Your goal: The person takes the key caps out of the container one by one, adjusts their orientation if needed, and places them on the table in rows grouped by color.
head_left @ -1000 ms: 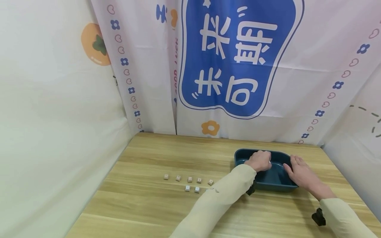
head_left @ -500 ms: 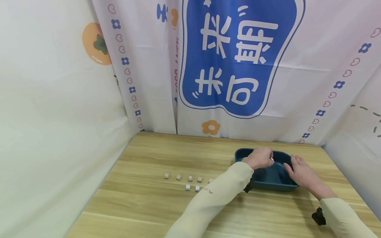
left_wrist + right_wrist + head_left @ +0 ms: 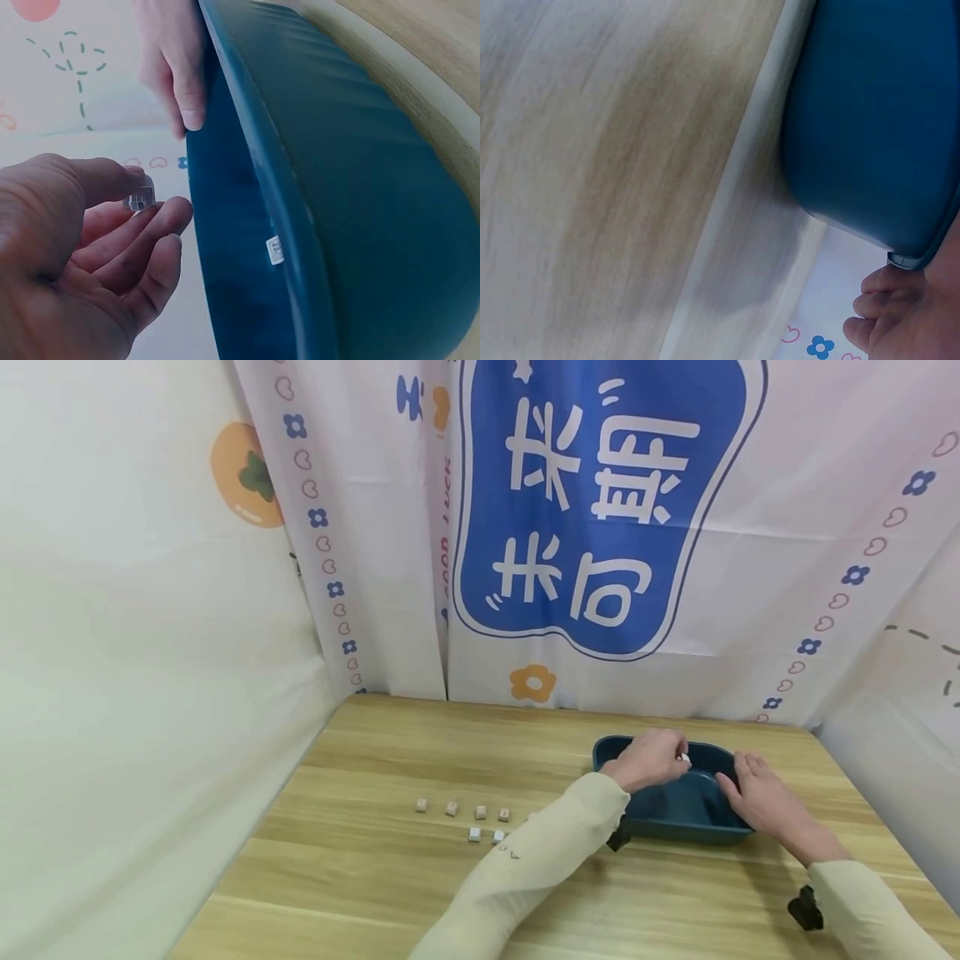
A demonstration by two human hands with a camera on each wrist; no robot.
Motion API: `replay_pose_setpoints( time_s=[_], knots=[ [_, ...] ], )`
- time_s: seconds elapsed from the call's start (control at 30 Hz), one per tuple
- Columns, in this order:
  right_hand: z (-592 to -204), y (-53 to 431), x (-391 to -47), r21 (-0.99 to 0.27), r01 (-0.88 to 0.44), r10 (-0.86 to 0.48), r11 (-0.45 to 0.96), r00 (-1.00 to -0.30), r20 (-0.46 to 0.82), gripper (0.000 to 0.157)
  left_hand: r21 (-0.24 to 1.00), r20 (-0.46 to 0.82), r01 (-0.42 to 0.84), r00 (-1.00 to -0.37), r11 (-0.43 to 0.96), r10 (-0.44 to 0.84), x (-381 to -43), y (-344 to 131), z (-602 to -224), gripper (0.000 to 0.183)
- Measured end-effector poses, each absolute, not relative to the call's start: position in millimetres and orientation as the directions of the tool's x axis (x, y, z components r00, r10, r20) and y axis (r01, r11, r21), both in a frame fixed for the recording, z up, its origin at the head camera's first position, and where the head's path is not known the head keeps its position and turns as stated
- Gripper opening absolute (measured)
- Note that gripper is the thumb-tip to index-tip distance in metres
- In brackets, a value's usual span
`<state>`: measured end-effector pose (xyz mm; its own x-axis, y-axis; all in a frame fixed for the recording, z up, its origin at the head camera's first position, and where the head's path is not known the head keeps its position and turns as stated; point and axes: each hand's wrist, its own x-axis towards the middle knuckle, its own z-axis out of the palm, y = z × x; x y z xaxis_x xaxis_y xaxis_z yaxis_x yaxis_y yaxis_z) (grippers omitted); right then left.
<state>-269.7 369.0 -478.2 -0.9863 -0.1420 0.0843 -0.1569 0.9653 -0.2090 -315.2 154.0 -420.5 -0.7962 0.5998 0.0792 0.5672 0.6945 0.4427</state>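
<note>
In the head view my left hand [image 3: 647, 759] is over a dark teal plastic tray [image 3: 678, 828]. Thumb and finger pinch a small white keycap [image 3: 684, 758]; the left wrist view shows the underside of this keycap [image 3: 141, 196] above the rim. Inside the tray lies another white keycap [image 3: 275, 250]. My right hand [image 3: 771, 800] holds the tray's right end, thumb to the inner side and fingers over the rim. In the right wrist view, folded fingers [image 3: 881, 306] show beside the tray's corner, while the thumb is hidden there.
Several beige keycaps [image 3: 481, 812] lie in a row left of the tray. White keycaps [image 3: 475, 835] sit nearer in a second row, partly covered by the left sleeve [image 3: 525, 868]. A printed curtain [image 3: 390, 635] hangs behind the wooden table [image 3: 360, 860].
My left hand has shifted slightly up and left over the tray, and the pinched keycap shows more clearly. The left sleeve now covers more of the keycap rows. My right hand stays put.
</note>
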Motion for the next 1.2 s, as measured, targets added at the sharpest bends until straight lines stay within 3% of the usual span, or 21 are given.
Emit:
replay_pose_setpoints(
  time_s=[0.53,1.2],
  knots=[
    [-478,367,-270,-0.209,-0.149,-0.138,0.966,-0.988,0.066,0.076,0.500,0.179,0.604,-0.774,0.621,0.607,-302,125,-411,0.013],
    [-478,370,-269,-0.202,-0.158,-0.147,0.966,-0.987,0.070,0.080,0.512,0.209,0.614,-0.767,0.600,0.606,-291,95,-403,0.012]
  ],
)
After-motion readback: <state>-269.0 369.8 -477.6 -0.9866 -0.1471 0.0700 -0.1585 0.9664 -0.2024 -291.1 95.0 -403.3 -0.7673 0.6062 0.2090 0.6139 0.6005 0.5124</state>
